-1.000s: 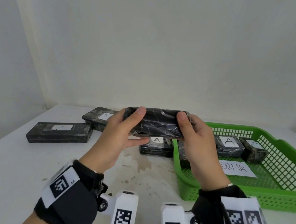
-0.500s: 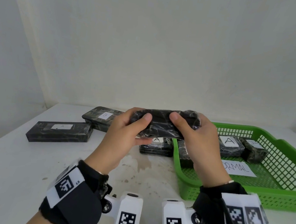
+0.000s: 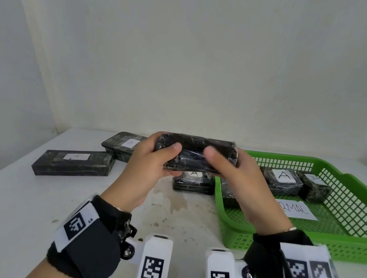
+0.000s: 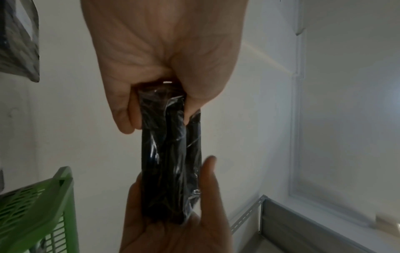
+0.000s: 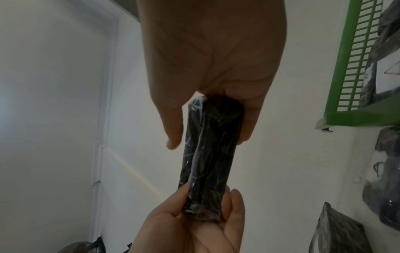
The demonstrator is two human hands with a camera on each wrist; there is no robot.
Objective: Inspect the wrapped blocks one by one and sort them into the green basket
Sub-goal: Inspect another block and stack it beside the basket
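Above the white desk [image 3: 6,197], beside the green plastic mesh basket [image 3: 356,201], we hold the black film-wrapped block [image 3: 195,155] level, our left hand [image 3: 148,169] and right hand [image 3: 240,181] each pinching one end. We should roll it slowly, fingers off the faces, until its label shows. Since a second ago our thumbs have crept closer together, and the block has turned slightly.
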